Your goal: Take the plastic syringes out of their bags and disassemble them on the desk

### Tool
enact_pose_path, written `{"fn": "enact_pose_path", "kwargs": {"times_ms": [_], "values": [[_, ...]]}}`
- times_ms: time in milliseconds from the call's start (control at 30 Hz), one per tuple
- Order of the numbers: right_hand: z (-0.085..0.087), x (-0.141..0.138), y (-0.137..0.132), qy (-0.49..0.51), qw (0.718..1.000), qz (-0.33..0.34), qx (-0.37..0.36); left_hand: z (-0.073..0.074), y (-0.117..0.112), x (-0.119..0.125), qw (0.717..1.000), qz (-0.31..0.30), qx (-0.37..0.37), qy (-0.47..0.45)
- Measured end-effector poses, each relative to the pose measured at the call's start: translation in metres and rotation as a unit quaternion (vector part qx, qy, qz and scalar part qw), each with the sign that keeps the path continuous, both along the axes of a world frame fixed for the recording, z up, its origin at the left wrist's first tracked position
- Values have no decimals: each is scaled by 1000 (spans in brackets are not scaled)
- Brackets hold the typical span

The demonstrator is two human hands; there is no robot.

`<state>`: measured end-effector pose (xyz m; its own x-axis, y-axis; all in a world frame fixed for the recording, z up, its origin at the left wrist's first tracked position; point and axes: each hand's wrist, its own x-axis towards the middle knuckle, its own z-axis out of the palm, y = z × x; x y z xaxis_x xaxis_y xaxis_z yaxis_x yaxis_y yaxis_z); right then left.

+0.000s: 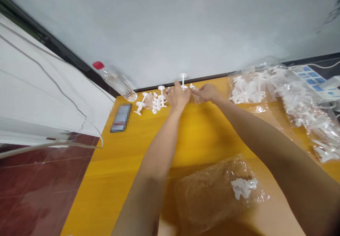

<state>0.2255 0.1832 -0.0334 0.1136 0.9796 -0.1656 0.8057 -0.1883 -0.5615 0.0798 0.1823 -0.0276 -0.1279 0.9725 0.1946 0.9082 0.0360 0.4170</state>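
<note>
Both arms reach to the far edge of a yellow table (202,133). My left hand (177,96) is curled, fingers closed around a small white plastic piece with a round top (183,77) that sticks up above it. My right hand (207,92) is pinched on a small clear plastic part (197,97) right beside the left hand. A cluster of similar white plastic pieces (155,103) lies just left of my left hand.
A clear water bottle with a red cap (117,82) lies at the far left, a phone (121,117) beside it. Clear bags of white parts (255,85) sit at the right, another bag (220,190) near me. A power strip (317,82) lies far right.
</note>
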Motion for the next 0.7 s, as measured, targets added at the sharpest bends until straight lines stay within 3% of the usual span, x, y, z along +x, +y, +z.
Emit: {"fn": "enact_pose_path", "kwargs": {"times_ms": [167,300,500,700], "values": [[3,-4,3,-22,999,26,0,-9,23,7,997,-17,-15,72],[-1,-3,3,-17,999,37,-9,-13,39,3,995,-55,-31,76],[-9,-1,8,-10,999,42,7,-5,48,-21,987,-138,-81,16],[-13,3,13,-7,999,46,3,-5,50,-38,971,-219,-82,43]]}}
